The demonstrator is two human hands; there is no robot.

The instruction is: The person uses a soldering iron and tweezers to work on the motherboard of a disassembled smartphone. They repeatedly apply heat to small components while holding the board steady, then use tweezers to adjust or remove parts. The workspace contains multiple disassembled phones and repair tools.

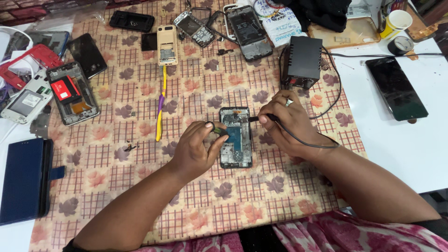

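Left hand (198,147): we record it pinching a small dark piece between thumb and forefinger, at the left edge of the opened phone (236,137). Right hand (287,122): we log it gripping a corded soldering iron (261,118), tip on the phone's upper board. The phone lies flat on the patterned cloth (196,84), between our 2 hands. Black power unit (302,62) sits just beyond; yellow-handled tool (161,105) lies to the left.

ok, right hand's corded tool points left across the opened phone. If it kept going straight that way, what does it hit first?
Likely the opened black phone's exposed board: the right hand aims the black corded tool tip at its upper part. Beyond that, the left hand's fingertips. Tip height above the board is unclear.
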